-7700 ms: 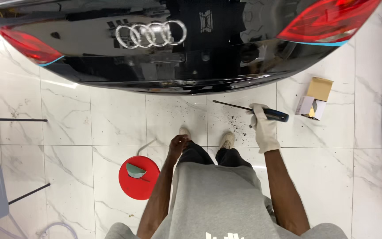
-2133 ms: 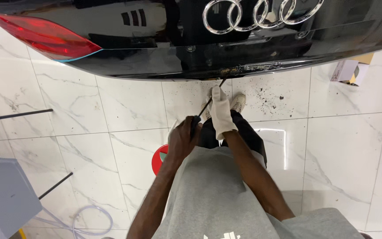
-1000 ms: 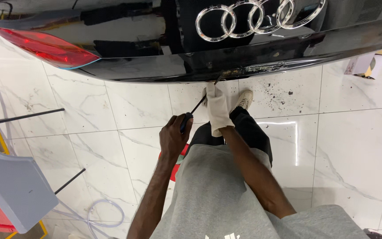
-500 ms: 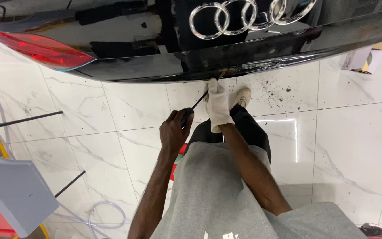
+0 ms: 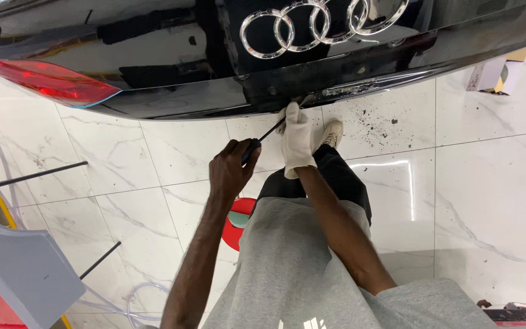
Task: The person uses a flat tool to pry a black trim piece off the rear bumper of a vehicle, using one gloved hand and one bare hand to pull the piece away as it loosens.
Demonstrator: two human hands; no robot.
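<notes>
Screwdriver (image 5: 262, 139) sits gripped by its dark handle in the bare left hand (image 5: 231, 171), fingers wrapped shut. Just beyond, the white-gloved right hand (image 5: 298, 141) closes around the shaft near its tip, pressed against the black car bumper's (image 5: 214, 100) lower edge above.

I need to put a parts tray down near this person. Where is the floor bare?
Bare tile lies right of the leg, below the debris specks, and left of the left hand under the tail light. It is crowded around the red stool and hose.
</notes>
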